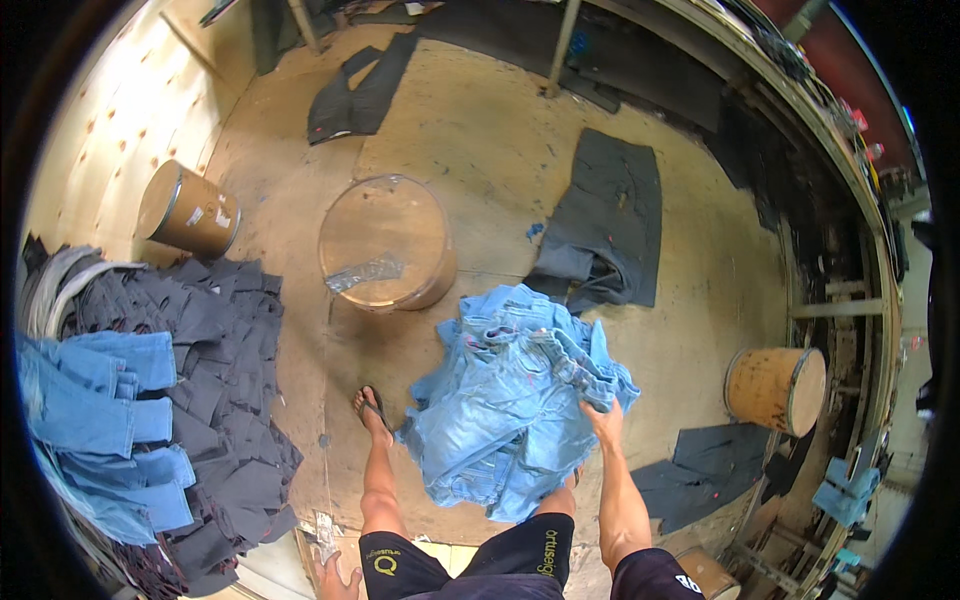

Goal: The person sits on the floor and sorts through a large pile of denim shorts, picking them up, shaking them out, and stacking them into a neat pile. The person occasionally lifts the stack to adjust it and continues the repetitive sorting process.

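Observation:
My right hand (pixel 604 420) is closed on the waistband of light blue jeans (pixel 500 400). They form a crumpled heap in front of me, between and ahead of my legs. Folds hide how many garments are bunched there. Low at the left, beside my thigh, my left hand (pixel 338 578) hangs with its fingers apart and nothing visible in it. Just above it is a small clear, shiny piece (pixel 325 530), too small to make out. Dark grey trousers (pixel 610 220) lie spread on the floor beyond the heap.
A round brown drum (pixel 390 235) with crinkled plastic on top stands ahead. Other drums lie at the left (pixel 190 208) and right (pixel 775 390). Stacked dark garments (pixel 225 350) and light blue denim pieces (pixel 110 420) fill the left side. Shelving (pixel 840 308) runs along the right.

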Available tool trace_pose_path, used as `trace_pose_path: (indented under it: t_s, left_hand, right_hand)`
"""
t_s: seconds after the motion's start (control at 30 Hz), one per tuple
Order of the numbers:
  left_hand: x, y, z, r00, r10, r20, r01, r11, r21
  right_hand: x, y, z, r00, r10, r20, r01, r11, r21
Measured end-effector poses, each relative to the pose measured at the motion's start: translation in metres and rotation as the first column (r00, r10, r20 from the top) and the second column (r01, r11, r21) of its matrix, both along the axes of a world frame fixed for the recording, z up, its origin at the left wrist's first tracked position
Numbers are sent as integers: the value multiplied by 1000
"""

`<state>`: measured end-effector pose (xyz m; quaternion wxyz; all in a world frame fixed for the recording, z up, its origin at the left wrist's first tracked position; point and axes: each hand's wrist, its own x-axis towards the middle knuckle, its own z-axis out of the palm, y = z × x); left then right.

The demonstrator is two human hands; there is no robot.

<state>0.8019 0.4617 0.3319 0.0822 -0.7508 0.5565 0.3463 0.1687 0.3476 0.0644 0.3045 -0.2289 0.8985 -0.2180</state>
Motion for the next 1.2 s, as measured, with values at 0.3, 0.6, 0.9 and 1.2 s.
trace_pose_path:
  t_s: [0.3, 0.6, 0.9, 1.2]
  left_hand:
    - [-21, -46, -22, 993, -109, -34, 106, 990, -92]
    - [-74, -232, 2, 200, 360, -911, -556, 808, 197]
    - [48, -69, 183, 50, 94, -994, -564, 824, 50]
    - [224, -119, 468, 599, 153, -786, -790, -45, -611]
  right_hand:
    - [106, -15, 113, 899, 383, -213, -435, 841, -321]
    - [256, -74, 418, 144, 977, 159, -848, 204, -489]
    - [368, -154, 632, 275, 899, 340, -876, 380, -296]
    - [639, -293, 773, 43, 959, -280, -326, -251, -911]
